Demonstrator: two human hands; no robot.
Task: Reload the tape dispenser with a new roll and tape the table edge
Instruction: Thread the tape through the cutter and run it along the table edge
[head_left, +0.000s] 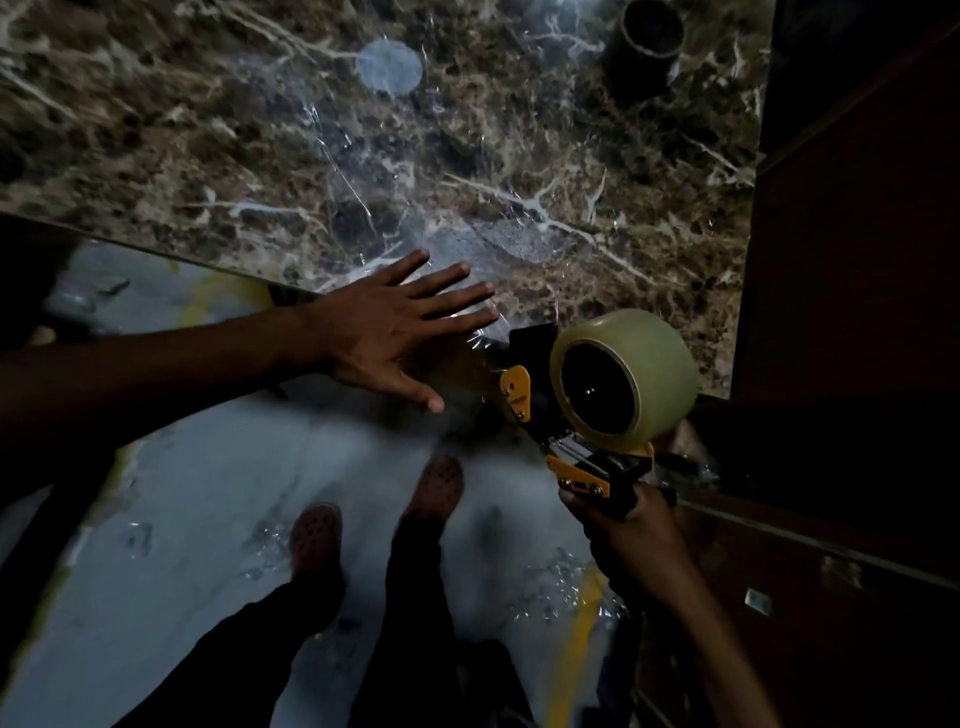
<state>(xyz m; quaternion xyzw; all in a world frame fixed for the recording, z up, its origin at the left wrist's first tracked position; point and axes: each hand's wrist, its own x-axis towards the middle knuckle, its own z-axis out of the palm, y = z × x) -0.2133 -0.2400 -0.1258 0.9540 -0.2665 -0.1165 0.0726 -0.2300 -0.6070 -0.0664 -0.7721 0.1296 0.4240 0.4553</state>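
Note:
A black and yellow tape dispenser (540, 395) carries a full roll of clear tape (649, 364) and rests its front against the near edge of the marble table (571, 156). My right hand (634, 535) grips its handle from below. My left hand (395, 332) lies flat with fingers spread over the table edge, pressing on a shiny strip of clear tape (483, 338) that runs from under the fingertips to the dispenser's front.
A dark empty tape core (649, 47) stands at the far right of the table. Dark wooden furniture (857, 260) rises on the right. Below the edge are a pale floor (182, 519), my two feet in perforated shoes, and crumpled clear tape scraps (561, 587).

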